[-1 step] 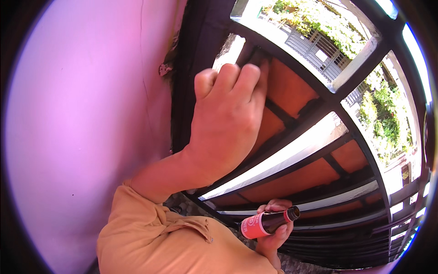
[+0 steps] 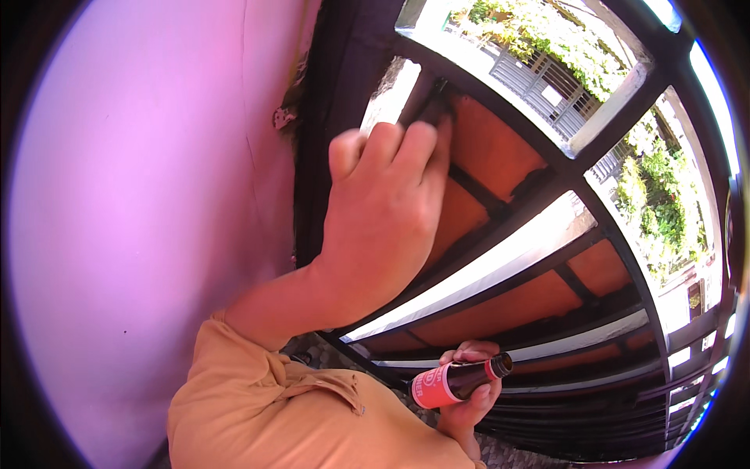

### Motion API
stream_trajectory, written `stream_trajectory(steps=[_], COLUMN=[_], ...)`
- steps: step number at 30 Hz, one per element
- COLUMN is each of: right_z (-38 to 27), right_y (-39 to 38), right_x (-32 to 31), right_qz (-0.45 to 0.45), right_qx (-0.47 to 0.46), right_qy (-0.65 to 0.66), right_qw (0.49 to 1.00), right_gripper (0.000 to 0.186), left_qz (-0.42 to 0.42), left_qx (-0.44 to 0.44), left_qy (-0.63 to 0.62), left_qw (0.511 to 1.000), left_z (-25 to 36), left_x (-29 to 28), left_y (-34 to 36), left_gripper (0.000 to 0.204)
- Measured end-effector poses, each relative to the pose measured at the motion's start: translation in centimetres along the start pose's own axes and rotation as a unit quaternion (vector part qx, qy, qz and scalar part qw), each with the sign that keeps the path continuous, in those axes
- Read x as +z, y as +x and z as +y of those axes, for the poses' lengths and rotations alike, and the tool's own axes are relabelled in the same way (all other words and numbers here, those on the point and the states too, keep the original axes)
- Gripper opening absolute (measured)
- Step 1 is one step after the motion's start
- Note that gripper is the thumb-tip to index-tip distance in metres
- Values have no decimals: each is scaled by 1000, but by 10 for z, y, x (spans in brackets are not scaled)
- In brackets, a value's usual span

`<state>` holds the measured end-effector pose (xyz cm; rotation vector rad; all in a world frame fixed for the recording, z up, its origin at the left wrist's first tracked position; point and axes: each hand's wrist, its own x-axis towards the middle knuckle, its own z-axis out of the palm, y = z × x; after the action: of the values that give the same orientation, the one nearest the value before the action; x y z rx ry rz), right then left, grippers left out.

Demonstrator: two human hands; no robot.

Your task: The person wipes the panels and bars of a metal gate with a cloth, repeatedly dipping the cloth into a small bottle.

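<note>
My left hand [image 2: 383, 211] is raised against the dark gate frame [image 2: 410, 59], its fingers bent and closed near the top of an orange-red panel [image 2: 492, 148]. Its fingertips are partly hidden at a dark, narrow part there, and what they grip is too unclear to name. Lower down at the right, my right hand [image 2: 476, 410] holds a dark glass bottle [image 2: 449, 381] with a red label, tilted almost sideways, its open neck pointing right.
A pink wall [image 2: 141, 156] with a thin crack fills the left side, close to my left arm. The barred gate curves across the right, with foliage [image 2: 656, 195] and a grey slatted gate [image 2: 547, 86] beyond it. Paving shows below, partly hidden by my clothing.
My left hand has shifted slightly down and left against the gate. My right hand and the bottle look unmoved.
</note>
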<state>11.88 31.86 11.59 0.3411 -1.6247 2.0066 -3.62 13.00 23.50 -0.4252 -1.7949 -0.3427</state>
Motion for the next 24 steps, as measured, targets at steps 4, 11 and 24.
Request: stream_trajectory(steps=[4, 11, 24], right_z=[-1, 3, 3], right_y=[1, 2, -4], right_x=[-2, -4, -9], right_qz=[4, -23, -31], right_qx=[13, 22, 38], right_qy=[-4, 40, 47], right_qw=[1000, 999, 998], right_gripper=[65, 63, 59], left_qz=[-11, 21, -45], left_qx=[-6, 1, -22], left_qy=[-2, -16, -97], left_qw=[1000, 1000, 994], left_z=[-2, 2, 4], left_x=[2, 0, 0], left_y=[-9, 19, -14], left_gripper=[30, 25, 55])
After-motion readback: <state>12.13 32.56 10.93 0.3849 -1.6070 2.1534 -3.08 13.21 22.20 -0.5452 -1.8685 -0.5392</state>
